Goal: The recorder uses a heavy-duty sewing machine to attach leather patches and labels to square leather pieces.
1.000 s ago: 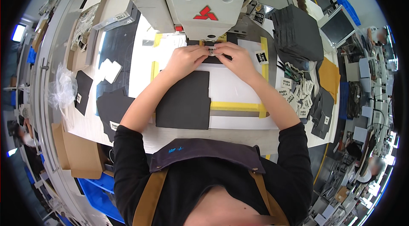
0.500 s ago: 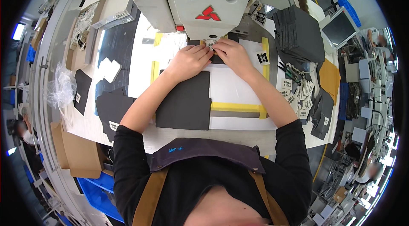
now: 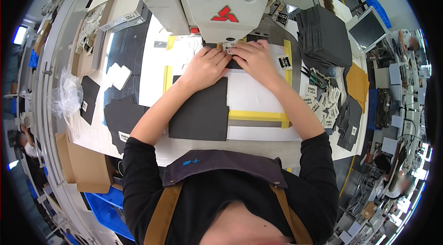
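Note:
A small white label (image 3: pixel 227 48) with dark print lies on a dark piece (image 3: pixel 234 65) below the head of a white sewing machine (image 3: pixel 224 0). My left hand (image 3: pixel 206 67) has its fingers together and bent, with the tips at the label's left edge. From the right, my right hand (image 3: pixel 254 60) holds the label's other edge with thumb and index finger, its outer fingers raised and bent. The needle area is partly hidden by the machine head. Just below my left wrist, a larger dark grey panel (image 3: pixel 198 113) lies flat.
To the right stand a stack of dark panels (image 3: pixel 323 37), a heap of white labels (image 3: pixel 325 106) and dark-handled snippers (image 3: pixel 314 78). Yellow tape (image 3: pixel 258 115) borders the white work surface. Loose dark pieces (image 3: pixel 122 118), clear plastic (image 3: pixel 67 92) and open boxes (image 3: pixel 124 2) are on the left.
My right hand's outer fingers have lifted and spread a little, and its wrist has shifted slightly right. My left hand stays almost in place beside the label.

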